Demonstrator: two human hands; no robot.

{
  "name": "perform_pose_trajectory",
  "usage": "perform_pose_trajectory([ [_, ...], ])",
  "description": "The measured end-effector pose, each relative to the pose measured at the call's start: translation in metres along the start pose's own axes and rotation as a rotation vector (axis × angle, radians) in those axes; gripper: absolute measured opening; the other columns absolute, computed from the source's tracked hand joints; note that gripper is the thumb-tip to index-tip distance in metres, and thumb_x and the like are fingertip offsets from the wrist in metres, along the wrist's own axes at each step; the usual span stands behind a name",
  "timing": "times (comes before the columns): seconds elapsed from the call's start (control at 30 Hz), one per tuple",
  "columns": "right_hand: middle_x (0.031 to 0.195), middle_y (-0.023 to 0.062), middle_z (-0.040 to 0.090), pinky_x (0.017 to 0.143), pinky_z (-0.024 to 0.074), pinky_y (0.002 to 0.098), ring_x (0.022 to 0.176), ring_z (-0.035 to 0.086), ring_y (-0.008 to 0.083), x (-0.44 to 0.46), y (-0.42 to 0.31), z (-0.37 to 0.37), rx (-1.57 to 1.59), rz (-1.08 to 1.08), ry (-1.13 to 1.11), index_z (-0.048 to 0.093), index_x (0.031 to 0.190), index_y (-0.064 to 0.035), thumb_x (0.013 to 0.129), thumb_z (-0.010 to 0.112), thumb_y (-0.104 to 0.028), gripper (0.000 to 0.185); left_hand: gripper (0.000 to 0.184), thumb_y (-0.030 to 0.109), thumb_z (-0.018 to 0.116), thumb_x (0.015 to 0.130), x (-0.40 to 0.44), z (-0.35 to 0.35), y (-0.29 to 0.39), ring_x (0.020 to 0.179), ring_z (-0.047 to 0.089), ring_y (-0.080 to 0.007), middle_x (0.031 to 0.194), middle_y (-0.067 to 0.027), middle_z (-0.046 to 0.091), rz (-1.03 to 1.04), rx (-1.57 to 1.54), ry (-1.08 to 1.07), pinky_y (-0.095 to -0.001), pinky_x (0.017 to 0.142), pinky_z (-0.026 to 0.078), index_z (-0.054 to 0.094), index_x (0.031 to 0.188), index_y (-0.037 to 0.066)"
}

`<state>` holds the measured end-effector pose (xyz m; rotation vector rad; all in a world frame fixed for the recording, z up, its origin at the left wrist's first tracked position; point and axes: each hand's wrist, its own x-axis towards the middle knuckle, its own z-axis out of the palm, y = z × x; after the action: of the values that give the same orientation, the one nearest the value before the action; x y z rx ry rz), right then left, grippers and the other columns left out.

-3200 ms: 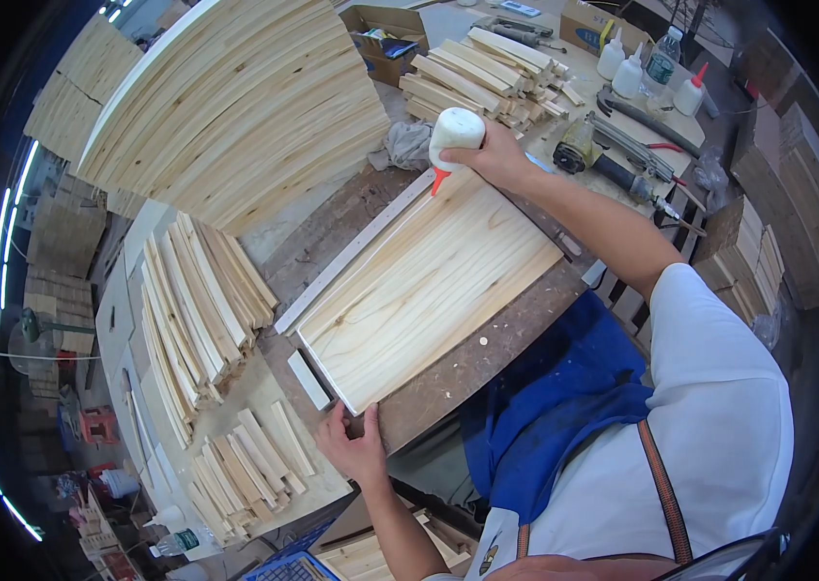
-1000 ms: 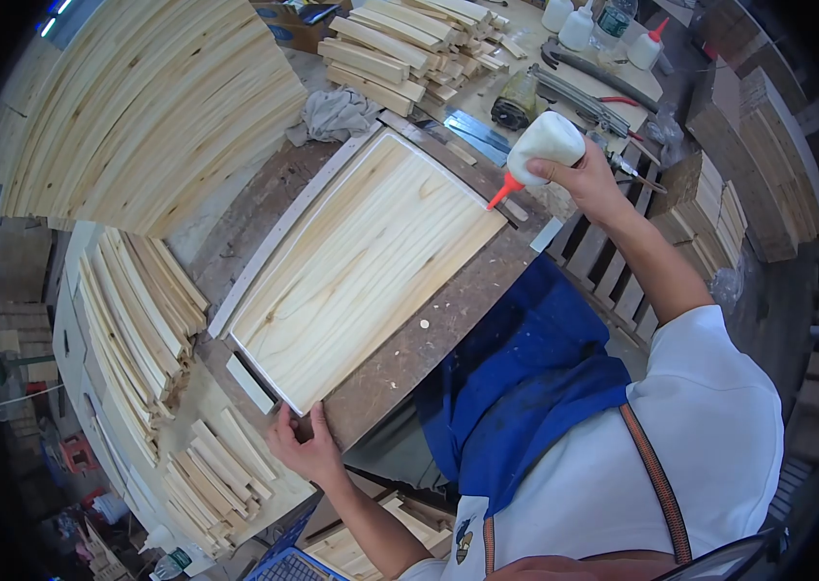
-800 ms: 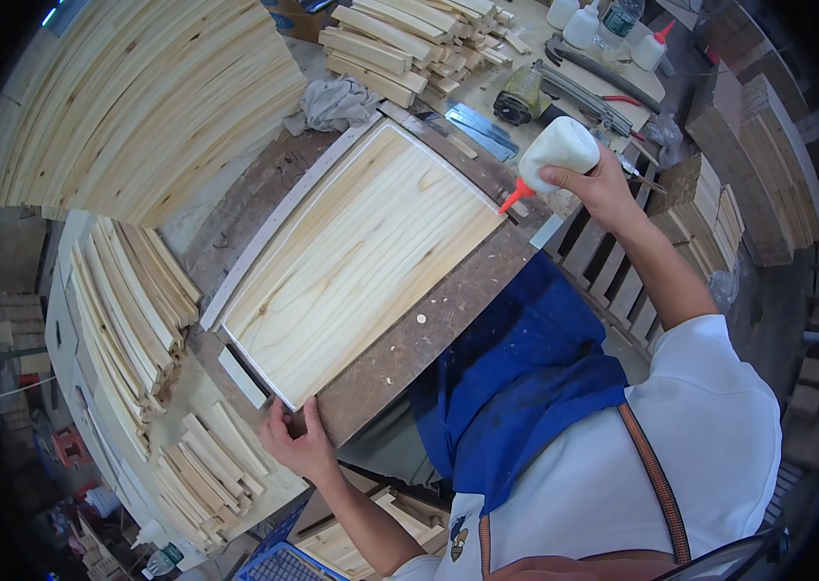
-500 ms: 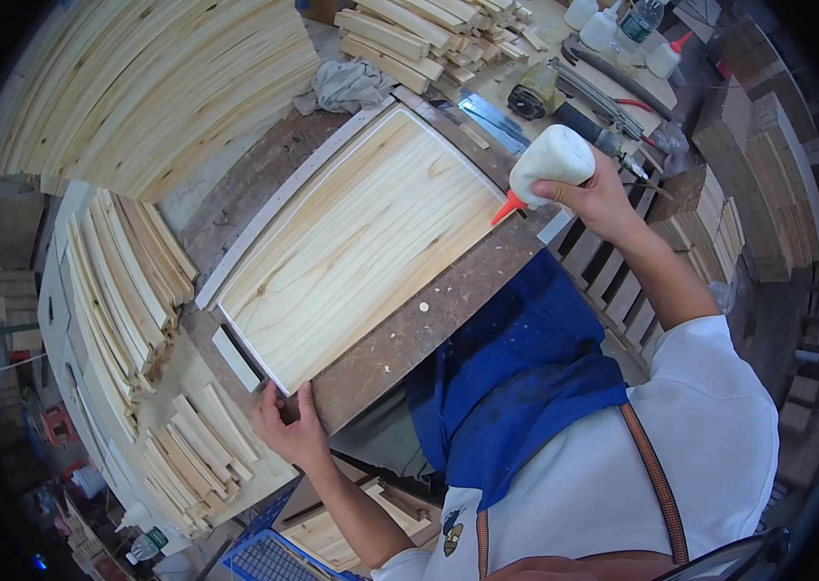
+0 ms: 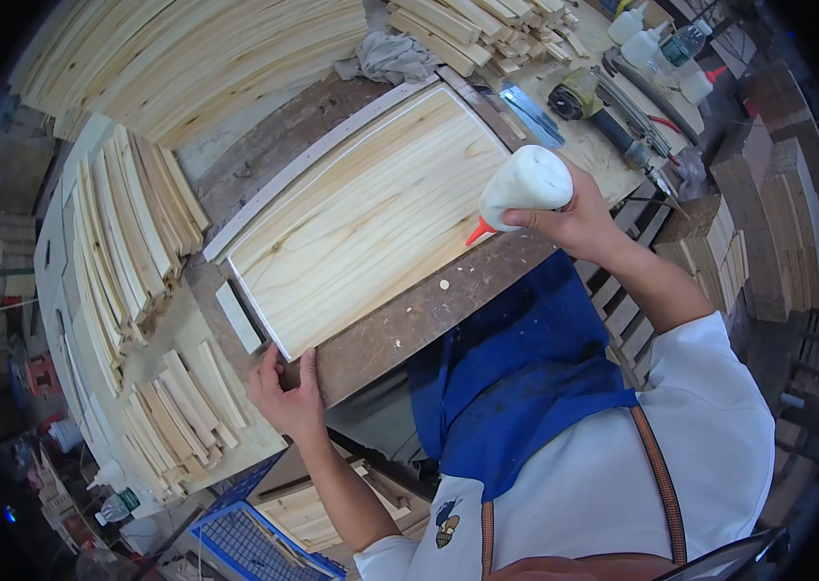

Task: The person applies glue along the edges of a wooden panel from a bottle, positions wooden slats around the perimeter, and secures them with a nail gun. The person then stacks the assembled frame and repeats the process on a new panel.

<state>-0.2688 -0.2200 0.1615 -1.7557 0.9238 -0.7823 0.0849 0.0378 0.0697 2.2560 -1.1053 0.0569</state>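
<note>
No text, brand, number or sign can be read. The clear bottle (image 5: pixel 687 44) at the upper right has a green label (image 5: pixel 676 50) (any print on it is too small to make out), and so does the other bottle (image 5: pixel 117 506) at the lower left. The white shirt (image 5: pixel 564 494) bears a small emblem (image 5: pixel 447 523) in dark and yellowish tones, its details too fine to tell as letters or picture.

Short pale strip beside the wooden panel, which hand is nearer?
Left. The left hand is at a corner of the wooden panel, beside the short pale strip; the right hand holds the squeeze bottle farther away.
</note>
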Motion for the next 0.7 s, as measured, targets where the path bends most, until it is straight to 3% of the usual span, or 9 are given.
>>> perform_pose_trajectory([
  [0.23,0.115,0.0049,0.072,0.098,0.0537,0.0334,0.110,0.068,0.0158,0.009,-0.014,0.026,-0.054,-0.036,-0.078,0.062,0.129,-0.0029,0.083,0.095,-0.018,0.059,0.053,0.030,0.096,0.074,0.001,0.002,0.003,0.089,0.059,-0.0251,0.095,-0.0058,0.062,-0.007,-0.017,0.018,-0.0404,0.085,0.049,0.077,0.118,0.008],
  [0.7,0.108,0.0069,0.075,0.090,0.0559,0.0324,0.101,0.071,0.0151,0.033,-0.028,0.085,-0.007,-0.125,-0.242,0.064,0.121,-0.0035,0.083,0.094,-0.020,0.051,0.051,0.032,0.093,0.074,0.009,-0.002,0.017,0.090,0.058,-0.0276,0.094,-0.0064,0.061,0.066,-0.024,0.034,-0.0427,0.085,0.047,0.074,0.116,0.010],
])
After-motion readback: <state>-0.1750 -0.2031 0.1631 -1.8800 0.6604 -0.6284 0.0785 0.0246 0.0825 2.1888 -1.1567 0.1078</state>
